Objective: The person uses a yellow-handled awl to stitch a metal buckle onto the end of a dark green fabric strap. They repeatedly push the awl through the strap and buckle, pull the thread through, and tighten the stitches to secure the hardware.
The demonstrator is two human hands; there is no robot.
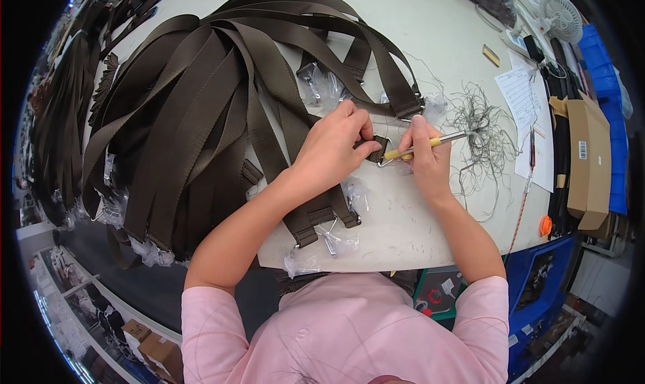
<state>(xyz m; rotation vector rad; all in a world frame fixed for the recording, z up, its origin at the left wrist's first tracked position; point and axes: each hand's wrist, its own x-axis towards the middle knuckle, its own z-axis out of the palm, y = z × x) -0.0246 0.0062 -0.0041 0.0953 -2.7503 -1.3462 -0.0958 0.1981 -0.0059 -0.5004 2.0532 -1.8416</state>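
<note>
My left hand [336, 142] has curled fingers gripping a short dark olive webbing strap end [377, 154] fitted with a metal ring or hook. My right hand [430, 162] holds a yellow tool with a silver shaft [457, 136], its tip touching that strap end. Around both hands lie many dark olive straps [195, 115], piled over the left and middle of the table, several ending in hardware wrapped in clear plastic [322, 81]. A tangle of loose grey threads [480, 135] lies just right of my right hand.
The pale table [403, 243] carries printed papers [510, 88], a small white fan [557, 14], a cardboard box [584, 169], a blue tray [611, 108] and an orange round object [545, 225] at the right. More straps [57, 135] hang at far left. Blue bins [537, 276] stand below the right edge.
</note>
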